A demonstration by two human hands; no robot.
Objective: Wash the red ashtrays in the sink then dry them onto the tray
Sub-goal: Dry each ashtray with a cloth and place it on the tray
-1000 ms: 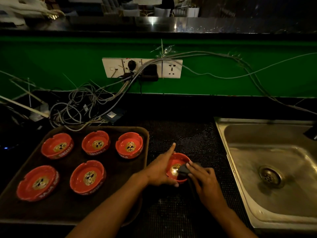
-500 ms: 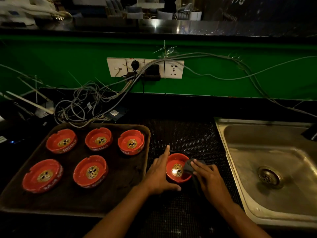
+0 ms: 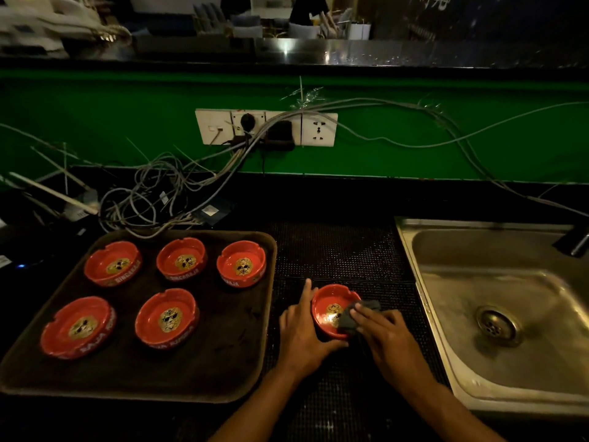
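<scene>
Spanning the upper half of the frame, a green painted wall [image 3: 95,122] with a white socket strip [image 3: 266,127] at centre and a tangle of grey cables [image 3: 153,193] spilling down to the dark counter at left. Filling the right side, a stainless steel sink [image 3: 478,393] with a round drain [image 3: 495,325] in its basin. Occupying the lower left, a dark brown rectangular tray [image 3: 197,371] bearing five round red ashtrays with gold emblems, three in the far row [image 3: 113,263] [image 3: 181,258] [image 3: 241,263] and two in the near row [image 3: 78,327] [image 3: 167,319], all upright and apart from one another. Lying between tray and sink, a black perforated rubber mat [image 3: 344,250]. Reaching in from the bottom edge, two bare forearms. Resting on the mat at lower centre, just right of the tray, a sixth red ashtray [image 3: 328,306], upright. Cupping its left side, the left hand [image 3: 301,333], forefinger stretched along the rim and thumb curled round the near edge, holding it steady. Pressing a small dark grey cloth [image 3: 350,317] into the bowl from the right, the right hand [image 3: 387,336], fingers bent over the cloth and gripping it.
</scene>
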